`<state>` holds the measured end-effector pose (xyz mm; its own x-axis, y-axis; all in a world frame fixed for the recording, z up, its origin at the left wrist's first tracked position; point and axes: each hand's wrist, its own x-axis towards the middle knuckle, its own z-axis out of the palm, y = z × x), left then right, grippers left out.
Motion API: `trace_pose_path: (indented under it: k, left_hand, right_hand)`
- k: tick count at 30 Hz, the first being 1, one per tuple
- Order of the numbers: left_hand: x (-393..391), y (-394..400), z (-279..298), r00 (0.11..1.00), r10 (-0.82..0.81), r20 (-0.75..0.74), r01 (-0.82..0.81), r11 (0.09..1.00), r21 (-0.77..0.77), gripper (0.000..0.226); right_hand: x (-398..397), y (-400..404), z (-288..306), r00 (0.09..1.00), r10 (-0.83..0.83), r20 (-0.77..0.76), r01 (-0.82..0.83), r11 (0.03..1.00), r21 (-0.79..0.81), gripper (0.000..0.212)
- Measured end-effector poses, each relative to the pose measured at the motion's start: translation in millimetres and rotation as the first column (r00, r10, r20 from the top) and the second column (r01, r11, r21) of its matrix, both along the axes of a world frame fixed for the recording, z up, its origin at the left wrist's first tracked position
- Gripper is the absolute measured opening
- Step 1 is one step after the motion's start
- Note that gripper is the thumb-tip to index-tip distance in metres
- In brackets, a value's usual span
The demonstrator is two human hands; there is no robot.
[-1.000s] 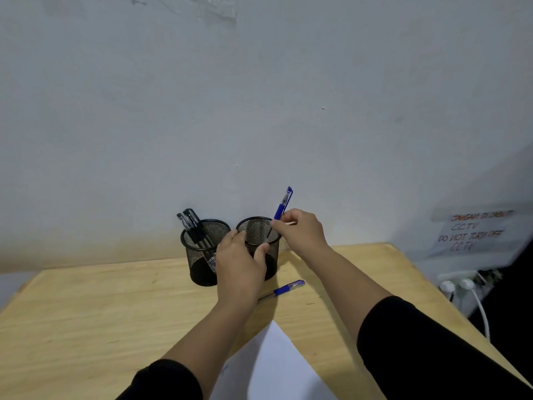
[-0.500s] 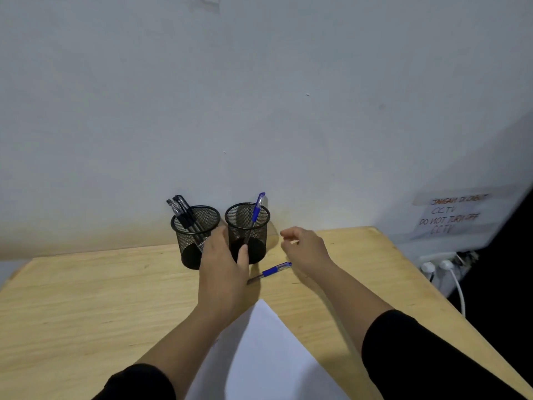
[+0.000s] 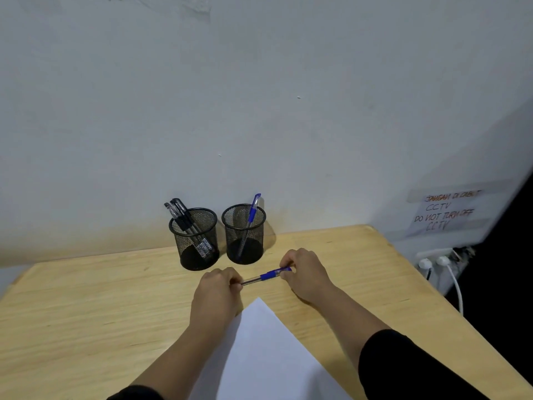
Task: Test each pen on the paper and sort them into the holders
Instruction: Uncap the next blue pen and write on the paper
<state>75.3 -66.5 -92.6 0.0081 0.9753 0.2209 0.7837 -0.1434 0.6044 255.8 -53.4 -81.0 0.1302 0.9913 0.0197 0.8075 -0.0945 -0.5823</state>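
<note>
So the biggest thing here is the plain off-white wall (image 3: 259,96) filling the whole top half. Below it sits the light wooden worktop (image 3: 72,313), pushed up against that wall.

Next down in size is the white sheet of paper (image 3: 268,356), lying flat at the near edge of the worktop with one corner pointing toward the holders, right between the two forearms. Both arms have black sleeves (image 3: 403,365) pushed up.

The left hand (image 3: 216,293) and the right hand (image 3: 305,274) are both on the same pen, just past that paper corner and a bit in front of the holders. Left grip is curled round the clear barrel end, right grip is pinching the blue cap end.

At the back, near the wall, there are two round black wire-mesh holders standing side by side, close but not touching. The left holder (image 3: 194,241) has a bunch of black-capped pens (image 3: 181,216) leaning to the left. The right holder (image 3: 243,235) has one blue-capped pen (image 3: 250,220) standing in it, leaning right.

Off to the right on the wall is a taped paper note (image 3: 444,212) with handwriting about CCTV, and under it white plugs with a cable (image 3: 455,281).

Smallest is the blue-and-clear ballpoint pen (image 3: 266,276) held between the two hands, lying roughly level, tilted up slightly to the right.
</note>
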Motion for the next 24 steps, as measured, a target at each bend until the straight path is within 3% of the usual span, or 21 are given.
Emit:
trace_pose_path:
  k: [1, 3, 7, 9, 11, 17, 21, 24]
  left_hand:
    - [0, -2, 1, 1.0, 0.003, 0.012, -0.003, 1.0, 0.0, 0.012]
    - [-2, -6, 5, 0.997, 0.009, 0.072, -0.01, 1.0, 0.014, 0.009]
    - [-2, -21, 21, 0.977, -0.016, 0.213, -0.002, 0.996, 0.085, 0.008]
    - [0, -31, 29, 0.958, -0.017, 0.286, -0.012, 0.995, 0.097, 0.01]
    - [3, -43, 38, 0.94, -0.022, 0.34, -0.01, 0.996, 0.094, 0.01]
    - [-7, -73, 59, 0.928, -0.104, 0.357, 0.089, 0.994, 0.059, 0.01]
    - [-21, -81, 77, 0.902, -0.138, 0.408, 0.121, 0.99, 0.066, 0.032]
    - [-27, -87, 88, 0.853, -0.15, 0.499, 0.145, 0.988, 0.049, 0.035]
  right_hand:
    - [0, -1, 1, 0.999, 0.001, -0.05, -0.001, 1.0, -0.005, 0.013]
    - [-2, -6, 7, 0.956, -0.029, -0.292, 0.024, 1.0, -0.02, 0.006]
    - [-15, -27, 30, 0.644, -0.06, -0.763, 0.14, 0.989, 0.04, 0.014]
    - [-26, -41, 41, 0.495, -0.059, -0.867, 0.188, 0.981, 0.041, 0.016]
    - [-37, -54, 44, 0.425, -0.047, -0.904, 0.188, 0.982, 0.037, 0.01]
    - [-56, -87, 52, 0.474, 0.006, -0.88, 0.139, 0.987, 0.082, 0.018]
    - [-61, -104, 63, 0.609, 0.101, -0.786, -0.03, 0.994, 0.104, 0.024]
    - [-70, -119, 67, 0.707, 0.2, -0.678, -0.204, 0.976, 0.075, 0.024]
